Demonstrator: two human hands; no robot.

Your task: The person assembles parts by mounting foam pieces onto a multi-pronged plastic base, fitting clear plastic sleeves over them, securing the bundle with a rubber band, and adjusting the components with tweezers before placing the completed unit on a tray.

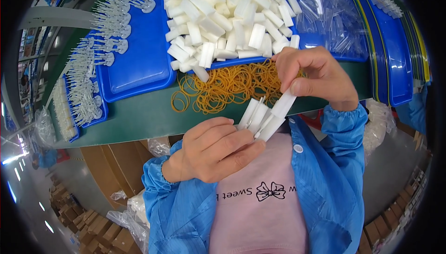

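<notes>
In front of my chest, my left hand [213, 149] is closed around a small bundle of white foam blocks [256, 117]. Thin, pale slender pieces show between these blocks; their exact kind is hard to make out. My right hand [320, 75] pinches another white foam block [284, 104] between thumb and fingers, its lower end against the bundle. Beyond both hands, a loose heap of yellow-brown rubber bands [218, 89] lies on the green tabletop [148, 119]. Behind them, a large pile of white foam blocks [227, 17] fills a blue tray.
Clear plastic tubes [330, 14] lie in a blue tray at the back right. Stacked blue and yellow trays [395, 59] stand farther right. At left, a blue tray [139, 61] sits beside rows of clear plastic parts [86, 72]. Cardboard boxes [111, 165] stand below the table.
</notes>
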